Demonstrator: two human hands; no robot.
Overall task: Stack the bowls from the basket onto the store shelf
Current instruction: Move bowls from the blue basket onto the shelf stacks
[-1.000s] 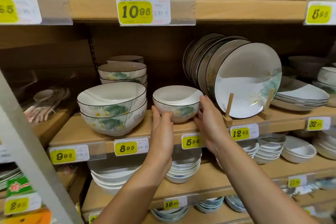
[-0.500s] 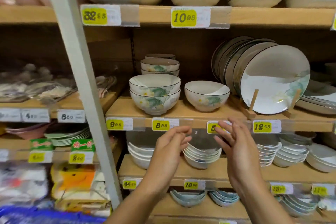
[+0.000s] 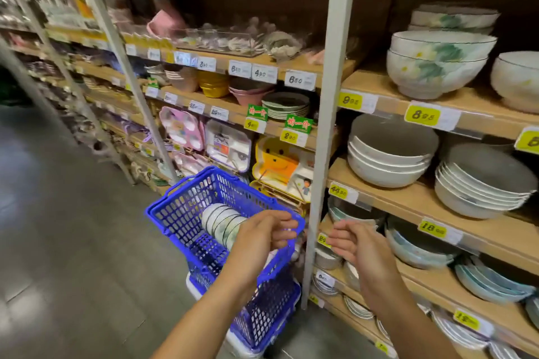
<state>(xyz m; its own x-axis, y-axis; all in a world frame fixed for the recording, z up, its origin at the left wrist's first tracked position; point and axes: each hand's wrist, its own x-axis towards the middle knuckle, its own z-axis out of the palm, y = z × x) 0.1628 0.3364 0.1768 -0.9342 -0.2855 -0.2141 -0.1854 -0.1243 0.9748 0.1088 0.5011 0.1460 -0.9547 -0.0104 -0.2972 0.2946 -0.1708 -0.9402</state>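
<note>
Both hands [image 3: 264, 234] [image 3: 354, 245] hover empty over the basket [image 3: 186, 213] of bowls [image 3: 223, 223]

Both hands are off the small white floral bowl [image 3: 517, 79] now. The left hand [image 3: 262, 234] and right hand [image 3: 354, 242] have dropped low, fingers loosely curled, and the left now hovers over the blue plastic basket [image 3: 180, 213] of nested bowls [image 3: 218, 220].

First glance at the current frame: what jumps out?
A blue basket, low centre, holds a row of bowls on edge. The left hand hovers over it and the right hand beside the shelf post, both empty. Stacked flowered bowls sit on the wooden shelf, upper right.
</note>
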